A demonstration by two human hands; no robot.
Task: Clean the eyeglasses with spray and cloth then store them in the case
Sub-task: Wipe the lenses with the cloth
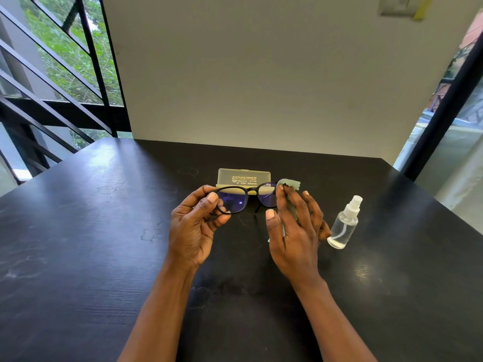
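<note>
Black-framed eyeglasses (236,201) with bluish lenses are held above the table. My left hand (194,226) pinches the left lens rim between thumb and fingers. My right hand (294,226) holds a pale green cloth (288,184) against the right lens, which the cloth and fingers partly hide. Behind the glasses an open translucent yellowish case (244,176) stands on the table with its lid raised. A small clear spray bottle (345,223) with a white nozzle stands upright just right of my right hand, not touched.
The dark table (104,244) ends at a white wall behind the case. A black railing (65,100) lies beyond the table's left edge, and a black window frame (444,113) stands at the right.
</note>
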